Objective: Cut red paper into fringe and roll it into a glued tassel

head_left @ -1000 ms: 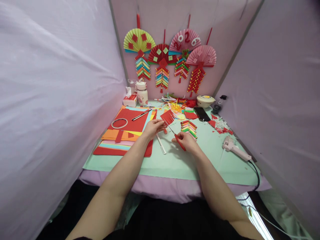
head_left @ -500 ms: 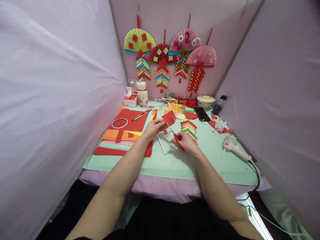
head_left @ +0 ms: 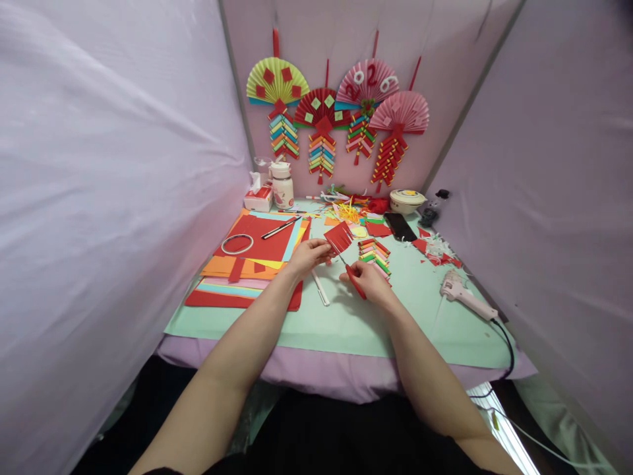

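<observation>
Pinched in my left hand [head_left: 312, 256] is a piece of red paper [head_left: 338, 237], slit into narrow strips along its right side. My right hand [head_left: 368, 280] is closed round the red handles of a pair of scissors [head_left: 355, 282]. The scissor blades point up and left at the lower edge of the red paper. Just right of the paper lies a row of rolled paper firecrackers [head_left: 374, 258] in several colours. A white pen [head_left: 320, 288] lies on the table below my left hand.
Stacked coloured paper [head_left: 264, 241] at left carries a tape roll [head_left: 237, 244] and a dark pen [head_left: 281, 227]. A phone [head_left: 399, 226], paper scraps [head_left: 440, 251] and a corded glue gun [head_left: 467, 295] lie right. A bottle [head_left: 282, 187] and tissue box [head_left: 258, 198] stand behind.
The red paper in my left hand has shifted slightly right and down, its angle a little different. The scissors have barely moved; their blades show less.
</observation>
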`<state>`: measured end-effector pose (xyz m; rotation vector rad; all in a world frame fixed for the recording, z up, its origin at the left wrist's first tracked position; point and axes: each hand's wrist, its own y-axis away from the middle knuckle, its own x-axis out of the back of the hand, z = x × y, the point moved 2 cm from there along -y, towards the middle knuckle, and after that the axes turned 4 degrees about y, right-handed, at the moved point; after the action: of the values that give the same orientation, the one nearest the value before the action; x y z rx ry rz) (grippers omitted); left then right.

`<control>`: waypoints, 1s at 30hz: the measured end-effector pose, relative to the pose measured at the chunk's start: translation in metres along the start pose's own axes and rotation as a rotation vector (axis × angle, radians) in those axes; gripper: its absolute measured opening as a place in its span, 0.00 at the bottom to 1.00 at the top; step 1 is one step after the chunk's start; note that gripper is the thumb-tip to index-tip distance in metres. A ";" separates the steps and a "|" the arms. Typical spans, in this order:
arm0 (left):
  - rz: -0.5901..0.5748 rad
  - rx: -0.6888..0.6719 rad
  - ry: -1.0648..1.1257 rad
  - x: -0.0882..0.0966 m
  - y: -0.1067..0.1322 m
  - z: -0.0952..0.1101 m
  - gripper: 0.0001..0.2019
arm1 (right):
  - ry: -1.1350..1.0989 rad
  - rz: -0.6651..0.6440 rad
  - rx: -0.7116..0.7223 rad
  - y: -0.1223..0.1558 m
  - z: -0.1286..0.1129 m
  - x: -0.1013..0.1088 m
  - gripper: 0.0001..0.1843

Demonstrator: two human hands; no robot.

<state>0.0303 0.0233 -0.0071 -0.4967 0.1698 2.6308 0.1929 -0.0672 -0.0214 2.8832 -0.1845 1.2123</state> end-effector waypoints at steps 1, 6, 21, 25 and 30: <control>-0.001 -0.001 0.001 0.000 0.000 0.000 0.13 | -0.002 0.003 0.001 0.000 0.000 0.000 0.18; 0.005 -0.004 0.007 -0.001 0.001 0.001 0.12 | -0.009 0.012 -0.008 0.000 -0.003 0.003 0.19; -0.003 0.019 0.025 -0.002 0.002 0.002 0.10 | -0.018 0.048 -0.006 0.002 -0.007 0.005 0.20; -0.007 0.014 0.013 -0.003 0.003 0.003 0.10 | -0.020 0.051 0.001 0.002 -0.007 0.006 0.20; 0.007 0.006 -0.003 -0.003 0.003 0.004 0.11 | -0.016 0.012 -0.017 0.003 -0.006 0.005 0.19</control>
<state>0.0301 0.0199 -0.0022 -0.4914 0.1796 2.6373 0.1918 -0.0700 -0.0136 2.8824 -0.2116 1.1841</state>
